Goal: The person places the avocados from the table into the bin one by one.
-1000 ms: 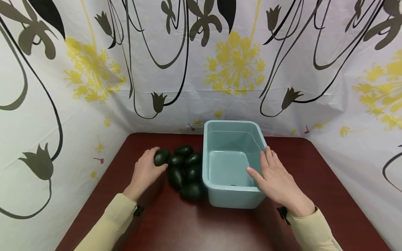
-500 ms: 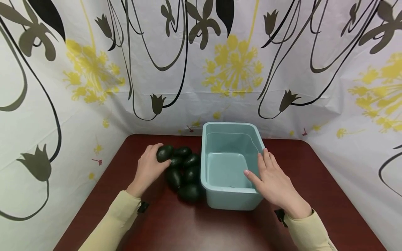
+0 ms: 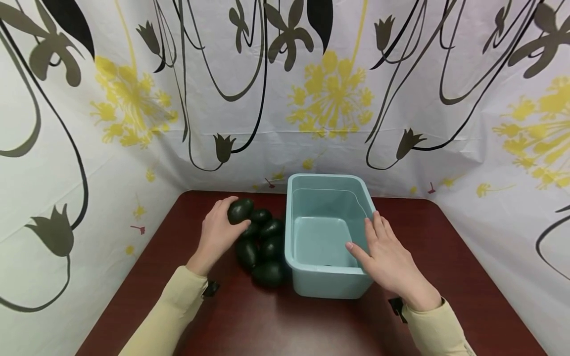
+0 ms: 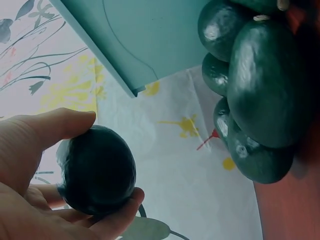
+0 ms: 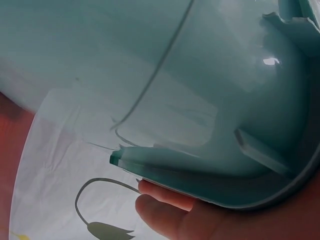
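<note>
head view bright, glare on the table (image 3: 327, 336); wrist views dimmer.

Straight across the back comes a white cloth (image 3: 276, 116), lightly creased and running round both sides as well. Three big yellow flowers (image 3: 331, 96) are spread over it: one left, one near the centre, one cut off at the right edge! Grey-brown tulips (image 3: 223, 148) sit on long curling stems (image 3: 232, 98), black leaves (image 3: 319, 22) poke in at the top, and small red marks (image 3: 139, 230) dot the lower part. Below lies the worktop (image 3: 338, 331), dark reddish brown, far corners rounded, pale shine towards the near side. Right wrist view now: one tulip printed down by the bottom edge.
</note>
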Motion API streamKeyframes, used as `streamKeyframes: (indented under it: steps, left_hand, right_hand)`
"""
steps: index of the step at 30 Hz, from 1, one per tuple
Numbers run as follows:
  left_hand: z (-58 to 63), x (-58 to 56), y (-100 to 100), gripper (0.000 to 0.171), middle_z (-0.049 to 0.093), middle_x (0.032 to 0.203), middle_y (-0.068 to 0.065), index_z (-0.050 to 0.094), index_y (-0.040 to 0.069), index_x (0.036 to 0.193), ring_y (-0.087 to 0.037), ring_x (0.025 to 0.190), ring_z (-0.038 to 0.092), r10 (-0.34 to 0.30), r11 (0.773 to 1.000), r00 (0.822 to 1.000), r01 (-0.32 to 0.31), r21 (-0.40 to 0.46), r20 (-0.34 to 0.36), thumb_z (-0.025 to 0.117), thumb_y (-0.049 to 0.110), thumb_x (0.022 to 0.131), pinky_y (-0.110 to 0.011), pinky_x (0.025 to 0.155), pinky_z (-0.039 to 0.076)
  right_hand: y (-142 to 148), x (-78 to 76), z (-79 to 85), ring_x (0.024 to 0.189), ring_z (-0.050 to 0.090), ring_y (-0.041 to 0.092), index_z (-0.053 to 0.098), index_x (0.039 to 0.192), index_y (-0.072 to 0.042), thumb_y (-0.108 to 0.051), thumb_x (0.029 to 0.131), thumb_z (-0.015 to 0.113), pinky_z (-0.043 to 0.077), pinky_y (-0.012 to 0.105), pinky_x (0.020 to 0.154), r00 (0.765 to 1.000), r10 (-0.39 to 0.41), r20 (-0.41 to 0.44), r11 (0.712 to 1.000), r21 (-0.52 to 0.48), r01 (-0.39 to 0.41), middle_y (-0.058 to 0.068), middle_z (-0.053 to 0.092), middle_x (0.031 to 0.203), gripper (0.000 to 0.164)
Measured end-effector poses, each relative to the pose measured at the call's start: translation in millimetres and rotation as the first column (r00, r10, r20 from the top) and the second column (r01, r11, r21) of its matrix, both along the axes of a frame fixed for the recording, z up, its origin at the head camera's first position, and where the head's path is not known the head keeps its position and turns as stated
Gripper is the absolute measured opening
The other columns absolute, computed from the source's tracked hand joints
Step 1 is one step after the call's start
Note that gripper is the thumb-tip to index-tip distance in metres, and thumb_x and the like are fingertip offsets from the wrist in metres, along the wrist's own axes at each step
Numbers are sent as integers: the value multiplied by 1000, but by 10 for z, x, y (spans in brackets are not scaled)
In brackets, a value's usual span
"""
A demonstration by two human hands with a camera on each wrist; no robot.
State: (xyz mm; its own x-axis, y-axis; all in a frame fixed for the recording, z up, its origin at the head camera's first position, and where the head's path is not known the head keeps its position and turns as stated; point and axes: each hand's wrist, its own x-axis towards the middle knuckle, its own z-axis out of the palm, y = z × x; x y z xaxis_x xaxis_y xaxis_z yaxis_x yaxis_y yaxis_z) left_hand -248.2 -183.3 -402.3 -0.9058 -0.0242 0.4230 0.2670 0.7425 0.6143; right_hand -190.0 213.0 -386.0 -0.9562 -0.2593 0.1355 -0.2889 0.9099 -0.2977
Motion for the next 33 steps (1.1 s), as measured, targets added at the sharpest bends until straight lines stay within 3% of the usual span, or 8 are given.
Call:
streamKeyframes:
  steps: [9, 20, 25, 33]
  left_hand:
    - [12, -35, 79, 64, 60, 123, -7, 58, 15, 137, -30, 106, 61, -36, 998, 996, 41, 54, -86, 85, 32, 82, -52, 89, 50]
    - [25, -116, 200, 66, 60, 129, -5, 58, 16, 138, -25, 111, 60, -90, 987, 974, 115, 112, -208, 86, 33, 81, -47, 91, 51]
    - [36, -144, 257, 66, 59, 132, 0, 58, 19, 139, -20, 110, 60, -130, 977, 968, 162, 140, -214, 85, 37, 82, -46, 88, 53]
    - [85, -217, 337, 66, 57, 134, 8, 58, 26, 139, -15, 116, 57, -240, 945, 950, 275, 175, -199, 84, 42, 81, -45, 95, 50]
  right_hand:
    - [1, 6, -1, 151, -1, 43, 19, 156, 8, -72, 98, 33, 30, 67, 107, 1000, -2, 5, 1000, -3, 2, 26, -2, 165, 100]
    - [4, 6, -7, 151, -2, 42, 19, 157, 6, -73, 98, 33, 30, 68, 106, 1000, -8, 5, 1000, -9, 8, 25, -2, 165, 99]
    - [11, 3, -12, 152, -2, 41, 18, 158, 5, -72, 98, 33, 30, 67, 106, 1000, -4, 7, 1000, -13, 4, 23, -3, 165, 99]
    - [13, 3, -21, 152, -1, 41, 20, 157, 5, -72, 98, 33, 31, 68, 106, 1000, -2, -2, 1000, -10, 2, 23, -2, 166, 99]
